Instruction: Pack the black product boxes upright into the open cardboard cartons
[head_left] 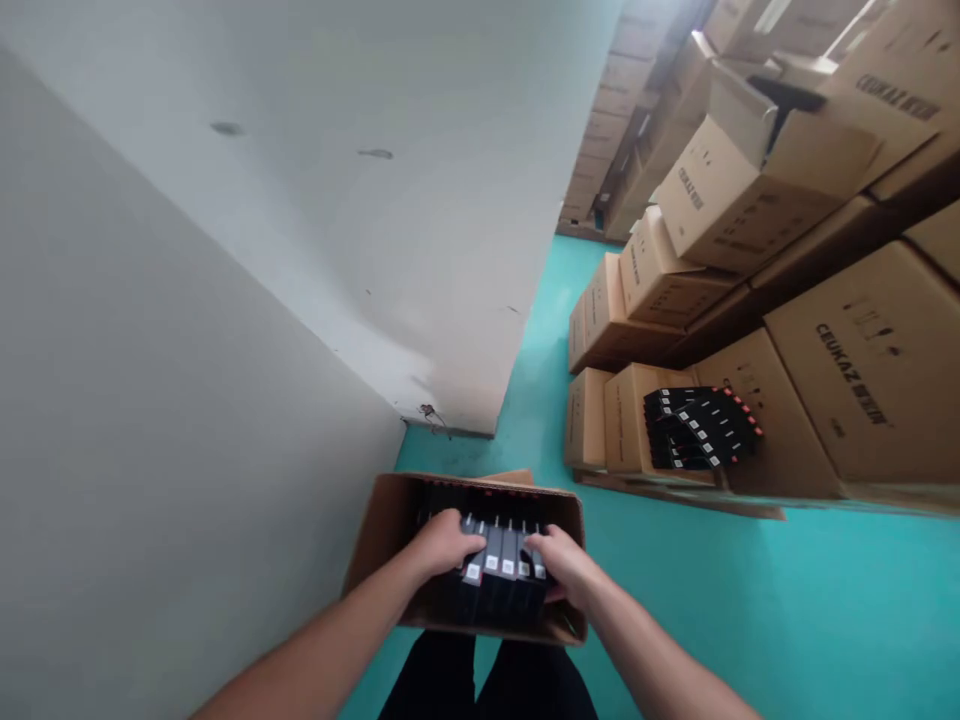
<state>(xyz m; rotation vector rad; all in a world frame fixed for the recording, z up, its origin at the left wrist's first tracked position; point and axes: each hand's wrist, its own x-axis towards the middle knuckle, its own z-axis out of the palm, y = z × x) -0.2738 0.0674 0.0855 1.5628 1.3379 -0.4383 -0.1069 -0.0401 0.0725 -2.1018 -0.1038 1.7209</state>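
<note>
As the head camera looks down a narrow aisle, a white wall [247, 210] fills the left of the view and teal floor [645, 590] runs between it and stacked cartons [877, 370] on the right, printed with dark lettering and resting on a pallet [675, 497]. One carton [660, 425] at the near end of the stack lies open, with black packs [701, 425] showing at its mouth, their white labels and red tips in rows. Nearest the viewer is a second open carton [382, 535], its brown flaps spread and its near edge just above the person's dark trousers [480, 680]; what bears its weight cannot be told. Inside stands a tight upright row of similar packs [499, 575], black with small white labels, filling most of the carton. Both bare forearms reach in from below — the left hand [442, 542] on the left end of the row, the right hand [561, 565] on its right end. Left fingers [461, 525] curl closed over the pack tops; right fingers [551, 590] wrap down the far side of the row, partly hidden, so the two hands clasp the block of packs between them — still inside the carton.
</note>
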